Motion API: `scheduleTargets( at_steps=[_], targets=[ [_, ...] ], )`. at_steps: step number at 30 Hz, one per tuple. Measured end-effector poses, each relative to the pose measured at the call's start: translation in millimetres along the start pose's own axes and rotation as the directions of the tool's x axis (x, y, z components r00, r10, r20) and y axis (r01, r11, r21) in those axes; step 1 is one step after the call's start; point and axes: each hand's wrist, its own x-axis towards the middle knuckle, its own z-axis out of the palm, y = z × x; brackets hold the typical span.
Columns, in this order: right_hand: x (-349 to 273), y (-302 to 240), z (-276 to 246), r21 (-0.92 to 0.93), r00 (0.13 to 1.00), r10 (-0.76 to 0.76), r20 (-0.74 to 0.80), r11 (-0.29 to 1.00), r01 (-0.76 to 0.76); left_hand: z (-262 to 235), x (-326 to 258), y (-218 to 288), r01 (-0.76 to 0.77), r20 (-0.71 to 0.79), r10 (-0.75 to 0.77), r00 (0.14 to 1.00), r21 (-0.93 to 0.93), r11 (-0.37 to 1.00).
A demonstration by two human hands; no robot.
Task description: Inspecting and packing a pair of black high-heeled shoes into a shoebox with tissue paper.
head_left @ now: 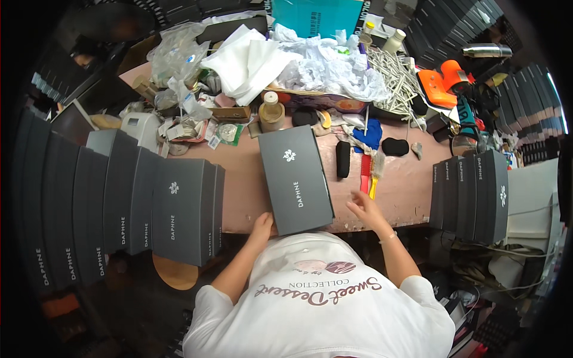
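Note:
A closed dark grey shoebox (292, 185) with a white flower mark lies at the middle of the table's front edge, turned slightly askew. My left hand (261, 228) grips its lower left side, with some fingers hidden against the box. To the right of the box, my right hand (365, 211) is off it and holds nothing, its thumb and fingers apart. Just beyond those fingers lie a red-handled brush (365, 174) and a yellow-handled brush (376, 176). A black oblong pad (343, 159) rests between the box and the brushes.
Stacked grey boxes stand left (179, 209) and right (470, 194) on the pinkish table (406, 203). Along the back are a glue jar (272, 113), crumpled white paper (328, 65), a heap of thin pale sticks (391, 80), a blue cloth (369, 136) and an orange tool (439, 86).

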Motion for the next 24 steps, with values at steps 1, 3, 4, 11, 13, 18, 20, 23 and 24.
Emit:
scheduleTargets(
  at_steps=[1,3,4,11,13,18,20,23,24],
  targets=[
    [10,5,18,0.048,0.995,-0.042,-0.091,0.998,0.046,-10,6,-1,-0.018,-0.033,0.026,0.999,0.220,0.975],
    [32,-4,47,0.113,0.989,-0.065,-0.134,0.990,0.080,-2,10,12,-0.088,-0.176,0.129,0.976,0.225,0.970],
    [43,-18,57,0.137,0.995,-0.045,-0.091,0.989,0.057,7,14,28,-0.158,-0.099,0.183,0.978,0.215,0.964],
    [54,-27,74,0.058,0.984,0.096,-0.150,0.994,-0.088,27,46,71,-0.234,0.121,0.206,0.971,0.315,0.920],
    [61,-27,77,-0.053,0.983,0.066,-0.171,0.996,-0.076,6,81,43,-0.225,0.057,0.220,0.974,0.372,0.900],
    [77,6,82,0.211,0.992,0.126,-0.025,0.970,-0.117,19,80,56,0.043,0.209,-0.068,0.975,0.125,0.991],
    [50,-7,84,0.143,0.997,0.065,-0.035,0.988,-0.060,10,73,47,0.056,0.203,-0.046,0.978,-0.045,0.997],
    [8,-33,41,0.253,0.992,-0.124,0.011,0.960,0.117,61,34,65,-0.067,0.236,0.106,0.966,-0.166,0.984],
    [-9,-37,13,0.246,0.982,-0.172,-0.073,0.951,0.185,75,18,67,-0.113,0.249,0.155,0.956,-0.175,0.978]
  ],
)
